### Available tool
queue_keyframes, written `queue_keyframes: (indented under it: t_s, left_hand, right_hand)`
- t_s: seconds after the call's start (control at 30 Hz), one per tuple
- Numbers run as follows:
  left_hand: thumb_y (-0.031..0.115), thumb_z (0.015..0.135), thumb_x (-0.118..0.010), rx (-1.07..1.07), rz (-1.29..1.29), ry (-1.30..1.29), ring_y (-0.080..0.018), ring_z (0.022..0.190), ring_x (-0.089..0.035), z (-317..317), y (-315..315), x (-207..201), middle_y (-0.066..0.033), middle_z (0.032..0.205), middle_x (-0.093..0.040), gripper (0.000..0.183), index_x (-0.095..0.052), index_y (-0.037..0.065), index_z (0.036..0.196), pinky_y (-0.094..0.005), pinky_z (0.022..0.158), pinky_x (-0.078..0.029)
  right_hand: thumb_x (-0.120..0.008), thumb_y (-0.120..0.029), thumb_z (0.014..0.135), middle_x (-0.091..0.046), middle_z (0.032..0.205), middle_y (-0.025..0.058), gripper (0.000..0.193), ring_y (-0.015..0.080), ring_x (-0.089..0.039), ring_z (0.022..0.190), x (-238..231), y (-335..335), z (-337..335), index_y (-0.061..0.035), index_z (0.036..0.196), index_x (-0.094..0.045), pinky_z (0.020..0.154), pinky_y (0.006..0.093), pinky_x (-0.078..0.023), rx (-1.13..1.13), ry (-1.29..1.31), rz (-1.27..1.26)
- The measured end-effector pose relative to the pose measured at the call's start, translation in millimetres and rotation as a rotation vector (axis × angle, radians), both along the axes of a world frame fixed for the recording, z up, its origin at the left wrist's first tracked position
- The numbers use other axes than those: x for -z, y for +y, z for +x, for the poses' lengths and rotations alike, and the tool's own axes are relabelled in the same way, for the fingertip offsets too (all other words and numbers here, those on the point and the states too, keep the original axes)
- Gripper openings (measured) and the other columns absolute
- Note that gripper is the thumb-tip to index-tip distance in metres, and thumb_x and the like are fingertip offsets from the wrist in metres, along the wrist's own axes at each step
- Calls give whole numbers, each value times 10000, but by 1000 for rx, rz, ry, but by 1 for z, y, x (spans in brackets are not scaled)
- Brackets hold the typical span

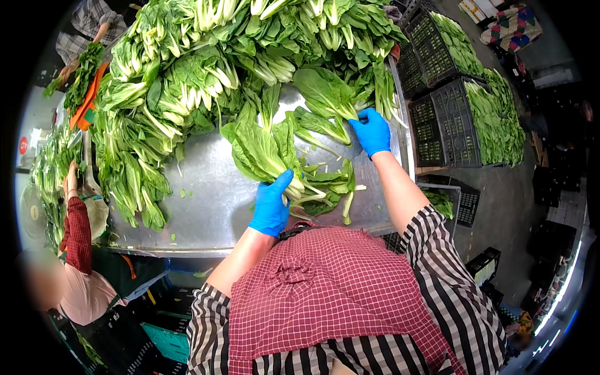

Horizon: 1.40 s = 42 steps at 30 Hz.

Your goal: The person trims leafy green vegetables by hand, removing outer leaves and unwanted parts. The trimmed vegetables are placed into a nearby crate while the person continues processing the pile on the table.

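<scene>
My left hand (271, 205), in a blue glove, is closed round the stem end of a leafy green vegetable bunch (259, 152), its broad leaves pointing away from me. To the right, my blue-gloved right hand (373, 132) pinches the pale stem of a single leafy green (324, 92), whose wide leaf reaches to the far left. Loose leaves and stems (337, 185) lie on the metal table (197, 209) between my hands and my apron. A big heap of the same greens (206, 75) covers the table's far and left parts.
Black crates (440, 119) packed with greens stand right of the table, beyond its raised edge. At the left, a co-worker in a red sleeve (77, 231) reaches into more greens (53, 169). Another person in plaid (94, 28) is at the far left. A teal crate (164, 340) sits low at left.
</scene>
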<state>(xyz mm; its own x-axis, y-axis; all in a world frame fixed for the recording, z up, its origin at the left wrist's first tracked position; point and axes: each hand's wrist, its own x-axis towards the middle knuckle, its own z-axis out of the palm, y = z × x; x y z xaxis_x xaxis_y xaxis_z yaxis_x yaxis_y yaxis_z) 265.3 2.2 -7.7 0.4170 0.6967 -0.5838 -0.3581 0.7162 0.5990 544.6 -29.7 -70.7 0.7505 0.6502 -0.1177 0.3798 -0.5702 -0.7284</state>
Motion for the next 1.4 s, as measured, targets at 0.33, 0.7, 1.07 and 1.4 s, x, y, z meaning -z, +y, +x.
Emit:
queue_keyframes:
  t_s: [0.33,0.7,1.07,1.4]
  left_hand:
    - [106,874,-618,41,29,-71,-192,945,-585,-5,3,17,-81,1054,-603,340,-519,19,1187,-322,823,-466]
    - [124,891,-637,137,-78,-174,-181,1004,-586,4,1,23,-67,1161,-573,435,-451,75,1281,-321,846,-494]
    - [98,864,-640,51,-66,-135,-218,890,-631,4,4,-1,-89,1058,-621,393,-503,31,1226,-323,756,-530]
    - [52,809,-671,153,243,34,-168,895,-614,7,4,-8,-82,1028,-648,329,-597,-8,1124,-295,792,-492]
  right_hand:
    - [-690,-108,836,-602,721,63,167,153,-608,628,-28,-18,-47,-69,862,-530,574,282,-502,100,907,444]
    - [-697,-126,726,-534,866,115,144,309,-570,758,-92,-42,-133,-80,806,-587,655,365,-480,-579,-106,351]
    - [-707,-146,793,-571,944,83,156,218,-590,810,-73,-49,-143,-71,874,-597,690,321,-494,-559,231,584]
    - [-730,-183,815,-647,837,62,275,108,-598,765,-78,-46,-144,2,981,-613,691,259,-500,-242,699,324]
